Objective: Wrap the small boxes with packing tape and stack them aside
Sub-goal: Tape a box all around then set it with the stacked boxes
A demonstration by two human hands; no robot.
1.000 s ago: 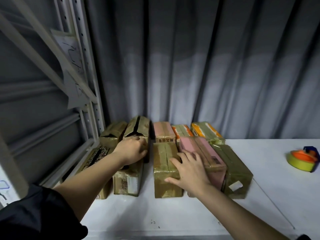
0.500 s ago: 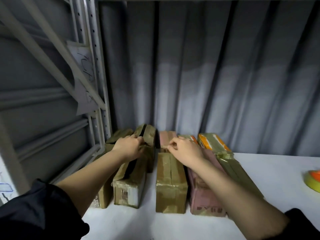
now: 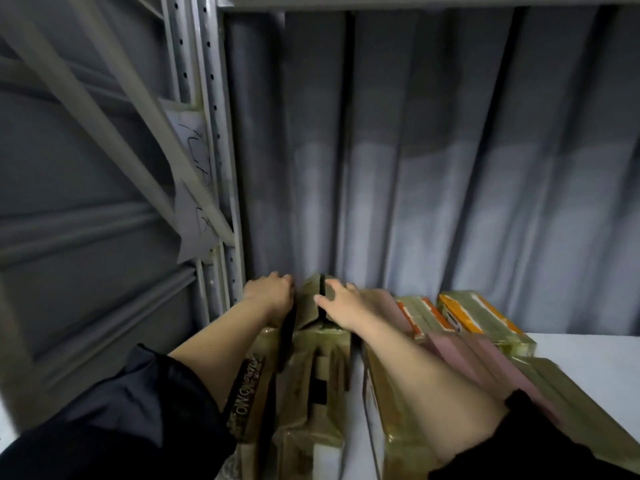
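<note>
Boxes [image 3: 481,315] already taped sit in rows on the shelf [image 3: 588,348], while the left hand [image 3: 268,294] grips and the right hand [image 3: 341,304] spreads fingers on a rear box [image 3: 311,299], stacking seemingly unfinished.

Both forearms reach forward; left hand [image 3: 268,294] curled, right hand [image 3: 343,306] spread-fingered, flanking the rear upright box [image 3: 311,304].
</note>
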